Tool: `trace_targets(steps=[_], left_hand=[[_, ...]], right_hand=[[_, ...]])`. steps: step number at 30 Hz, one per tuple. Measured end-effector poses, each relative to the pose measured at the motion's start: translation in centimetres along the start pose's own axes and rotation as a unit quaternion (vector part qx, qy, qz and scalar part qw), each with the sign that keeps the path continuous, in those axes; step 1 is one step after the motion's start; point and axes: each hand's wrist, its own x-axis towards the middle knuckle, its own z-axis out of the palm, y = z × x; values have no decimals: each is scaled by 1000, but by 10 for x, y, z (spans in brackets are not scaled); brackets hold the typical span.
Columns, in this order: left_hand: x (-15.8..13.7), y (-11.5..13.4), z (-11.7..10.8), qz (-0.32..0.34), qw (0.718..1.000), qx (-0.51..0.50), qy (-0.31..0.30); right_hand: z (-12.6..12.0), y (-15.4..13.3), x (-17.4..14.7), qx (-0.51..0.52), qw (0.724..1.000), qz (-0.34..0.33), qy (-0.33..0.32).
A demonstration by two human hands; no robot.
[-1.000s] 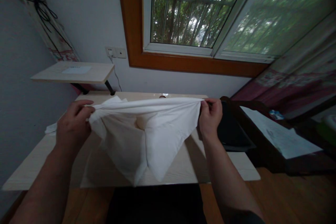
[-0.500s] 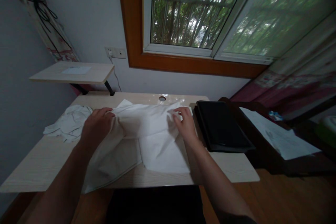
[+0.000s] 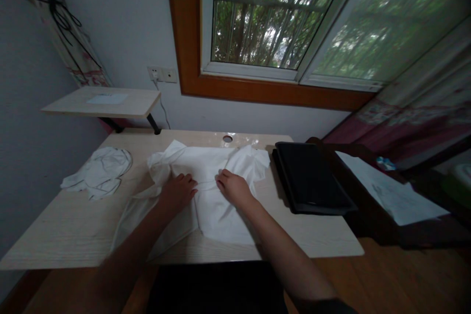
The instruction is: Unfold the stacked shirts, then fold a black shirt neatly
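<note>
A white garment (image 3: 206, 159), perhaps a shirt, lies spread and wrinkled on the desk. A seam crosses its middle, and its lower part splits into two panels at the front edge. My left hand (image 3: 179, 192) is closed on the cloth at the left of this seam, its fingers curled under. Close by on the right, my right hand (image 3: 232, 187) pinches the fabric with bent fingers. A gap of cloth separates the two hands. Bunched fabric lies beyond each hand at the upper left and right corners.
The pale wooden desk (image 3: 316, 235) carries a crumpled white cloth (image 3: 103, 169) at left and a black laptop-like stack (image 3: 309, 174) at right. A small raised shelf (image 3: 77, 100) stands at the back left. Papers (image 3: 386, 186) lie on dark furniture at the right.
Both hands have come from the garment's far corners inward and nearer to me, down to the middle seam. The upper corners now lie bunched on the desk.
</note>
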Motion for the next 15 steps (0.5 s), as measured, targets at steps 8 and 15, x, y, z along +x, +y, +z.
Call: trace_targets(steps=[8,15], left_hand=[[-1,-5,-18,0,993,-12,119],[-1,6,-60,-23,913,-187,361]], right_hand=[[-9,1,-1,71,984,-25,159],[-40,-8,-4,245,918,-166,264]])
